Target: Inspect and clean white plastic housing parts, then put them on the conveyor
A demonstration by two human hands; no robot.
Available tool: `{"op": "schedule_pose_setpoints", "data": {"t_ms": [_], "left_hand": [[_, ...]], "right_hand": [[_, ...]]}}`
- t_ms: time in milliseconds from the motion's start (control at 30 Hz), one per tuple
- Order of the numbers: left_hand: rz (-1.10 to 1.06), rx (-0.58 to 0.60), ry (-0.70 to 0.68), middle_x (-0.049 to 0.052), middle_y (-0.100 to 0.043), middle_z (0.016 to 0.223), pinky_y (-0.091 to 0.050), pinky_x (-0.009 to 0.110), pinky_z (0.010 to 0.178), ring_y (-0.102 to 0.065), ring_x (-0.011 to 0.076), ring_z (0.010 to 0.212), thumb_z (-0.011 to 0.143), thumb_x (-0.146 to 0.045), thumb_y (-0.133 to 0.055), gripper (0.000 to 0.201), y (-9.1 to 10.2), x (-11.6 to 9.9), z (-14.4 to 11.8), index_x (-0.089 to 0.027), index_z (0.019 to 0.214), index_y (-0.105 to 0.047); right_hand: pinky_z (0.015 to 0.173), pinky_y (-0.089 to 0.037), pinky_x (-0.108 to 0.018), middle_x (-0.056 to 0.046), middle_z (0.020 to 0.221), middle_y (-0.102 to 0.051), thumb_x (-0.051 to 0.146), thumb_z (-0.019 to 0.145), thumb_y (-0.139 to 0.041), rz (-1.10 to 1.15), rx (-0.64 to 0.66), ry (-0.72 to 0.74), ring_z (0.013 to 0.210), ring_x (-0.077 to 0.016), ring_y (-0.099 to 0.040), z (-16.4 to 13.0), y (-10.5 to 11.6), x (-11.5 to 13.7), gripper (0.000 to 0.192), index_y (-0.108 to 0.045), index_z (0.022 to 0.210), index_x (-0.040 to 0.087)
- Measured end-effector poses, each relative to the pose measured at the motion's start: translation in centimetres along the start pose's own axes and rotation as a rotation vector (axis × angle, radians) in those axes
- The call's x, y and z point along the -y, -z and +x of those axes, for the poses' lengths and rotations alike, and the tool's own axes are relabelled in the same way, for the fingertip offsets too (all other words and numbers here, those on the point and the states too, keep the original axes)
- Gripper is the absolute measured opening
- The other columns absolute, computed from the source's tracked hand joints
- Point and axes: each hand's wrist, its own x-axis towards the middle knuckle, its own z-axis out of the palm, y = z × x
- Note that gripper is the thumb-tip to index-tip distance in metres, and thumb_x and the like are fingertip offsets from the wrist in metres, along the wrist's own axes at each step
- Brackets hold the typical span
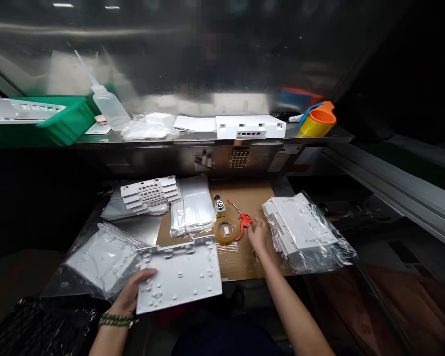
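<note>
My left hand [128,294], with a beaded bracelet at its wrist, grips the left edge of a white plastic panel [180,277]. The panel is tilted toward me, its face with small clips and posts showing. My right hand [258,236] is over the cardboard, fingers a little apart, fingertips at the side of a red air blow gun [246,220] with a thin metal nozzle. Whether they touch it I cannot tell. Left of the gun lies a roll of amber tape [225,231], and behind that a small metal-lidded bottle [219,205].
Bagged white panels lie at right [307,222] and left [102,259]. Clear bags [192,205] and stacked white housings [150,194] are behind. The shelf holds a green bin [65,121], a squeeze bottle [109,106], a white housing [250,127] and a yellow-orange cup [318,123].
</note>
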Motion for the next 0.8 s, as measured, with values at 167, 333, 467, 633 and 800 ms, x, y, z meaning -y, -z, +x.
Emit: {"op": "schedule_pose_setpoints", "data": {"t_ms": [167, 333, 467, 633, 800], "left_hand": [[0.224, 0.338, -0.03, 0.015, -0.076, 0.076, -0.063, 0.052, 0.073, -0.076, 0.0391, 0.081, 0.061, -0.03, -0.082, 0.032, -5.5, -1.2, 5.0, -0.013, 0.086, -0.073], [0.482, 0.414, -0.299, 0.012, -0.075, 0.104, -0.059, 0.049, 0.087, -0.072, 0.0281, 0.098, 0.092, -0.056, -0.063, 0.045, -10.2, -2.0, 10.5, -0.014, 0.108, -0.071], [0.702, 0.34, -0.635, 0.012, -0.063, 0.135, -0.047, 0.056, 0.107, -0.059, 0.0298, 0.124, 0.095, -0.045, -0.066, 0.039, -11.9, -2.6, 14.3, -0.018, 0.123, -0.065], [0.902, 0.361, -0.854, 0.01, -0.067, 0.125, -0.04, 0.058, 0.111, -0.057, 0.0305, 0.125, 0.094, -0.042, -0.067, 0.038, -11.7, -2.9, 17.0, -0.019, 0.125, -0.065], [0.924, 0.312, -0.865, 0.01, -0.068, 0.119, -0.049, 0.054, 0.102, -0.064, 0.0276, 0.113, 0.098, -0.042, -0.061, 0.039, -11.5, -3.4, 18.3, -0.018, 0.13, -0.06]], "right_hand": [[0.091, -0.06, -0.047, -0.015, 0.111, -0.078, 0.063, 0.081, -0.077, 0.263, 0.264, -0.026, 0.11, -0.031, -0.073, -7.9, -1.1, -1.5, 0.054, -0.075, 0.109, 0.017], [0.089, -0.062, -0.051, -0.015, 0.096, -0.081, 0.067, 0.079, -0.076, 0.499, 0.225, -0.088, 0.099, -0.0339, -0.077, -10.9, -0.8, -1.3, 0.059, -0.075, 0.106, 0.014], [0.101, -0.058, -0.052, -0.013, 0.11, -0.08, 0.063, 0.082, -0.076, 0.668, 0.01, -0.058, 0.116, -0.0335, -0.072, -11.3, 1.4, -0.4, 0.057, -0.072, 0.116, 0.017], [0.109, -0.054, -0.053, -0.011, 0.125, -0.076, 0.054, 0.088, -0.075, 0.812, -0.216, -0.015, 0.129, -0.0336, -0.065, -13.5, 3.5, 0.7, 0.048, -0.072, 0.121, 0.019], [0.109, -0.054, -0.053, -0.01, 0.129, -0.074, 0.054, 0.088, -0.074, 0.812, -0.293, 0.016, 0.127, -0.0332, -0.066, -14.8, 3.6, 1.0, 0.05, -0.07, 0.126, 0.021]]}}
